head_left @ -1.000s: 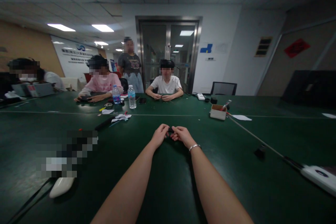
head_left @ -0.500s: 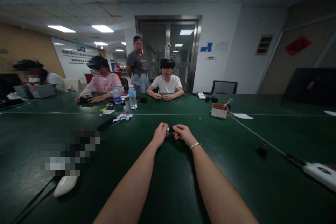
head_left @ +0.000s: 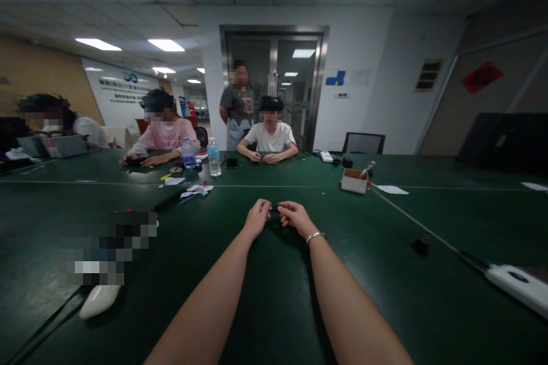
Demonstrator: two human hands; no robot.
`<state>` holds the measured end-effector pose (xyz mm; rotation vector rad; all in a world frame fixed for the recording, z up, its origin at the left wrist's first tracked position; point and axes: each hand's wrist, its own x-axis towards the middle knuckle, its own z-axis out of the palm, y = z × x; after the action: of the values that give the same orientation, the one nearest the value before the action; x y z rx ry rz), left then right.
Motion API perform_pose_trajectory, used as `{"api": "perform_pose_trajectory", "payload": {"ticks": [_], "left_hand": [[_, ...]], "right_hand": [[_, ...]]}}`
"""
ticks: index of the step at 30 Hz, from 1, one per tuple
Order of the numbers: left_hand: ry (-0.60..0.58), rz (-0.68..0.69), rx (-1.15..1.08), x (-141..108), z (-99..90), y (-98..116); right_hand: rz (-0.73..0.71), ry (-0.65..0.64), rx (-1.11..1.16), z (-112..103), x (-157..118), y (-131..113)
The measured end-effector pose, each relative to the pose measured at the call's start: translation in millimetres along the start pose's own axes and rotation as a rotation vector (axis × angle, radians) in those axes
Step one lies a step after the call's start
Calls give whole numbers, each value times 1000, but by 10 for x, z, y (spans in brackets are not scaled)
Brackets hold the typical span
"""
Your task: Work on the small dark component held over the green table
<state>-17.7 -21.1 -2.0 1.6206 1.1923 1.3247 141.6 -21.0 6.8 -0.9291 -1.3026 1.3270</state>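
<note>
My left hand (head_left: 257, 219) and my right hand (head_left: 297, 218) meet over the green table (head_left: 278, 296), fingertips a short way apart. Between them is a small dark object (head_left: 274, 208) with a silvery part at its left end. It is too small to name. The left fingers pinch the silvery end, and the right thumb and fingers close on the black end. Most of it is hidden by my fingers. A silver bracelet (head_left: 315, 236) circles my right wrist.
Water bottles (head_left: 214, 158) stand at the far left, before seated people. A small cardboard box (head_left: 354, 181) holds a few items at right. Along the right run a cable and a white power strip (head_left: 516, 285). A brush-like black item (head_left: 421, 244) lies nearby, and a blurred-out object lies left.
The silvery part between my hands shows less than before. Both hands appear slightly further left, along with the whole view. The person standing at the back has shifted right.
</note>
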Motion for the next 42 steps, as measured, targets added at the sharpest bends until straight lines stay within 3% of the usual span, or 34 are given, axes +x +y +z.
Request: {"api": "perform_pose_trajectory", "payload": {"ticks": [16, 42], "left_hand": [[77, 18, 43, 23, -17, -20], [28, -41, -53, -3, -26, 31]], "right_hand": [[36, -80, -36, -2, 17, 4], [16, -81, 53, -10, -31, -41]]}}
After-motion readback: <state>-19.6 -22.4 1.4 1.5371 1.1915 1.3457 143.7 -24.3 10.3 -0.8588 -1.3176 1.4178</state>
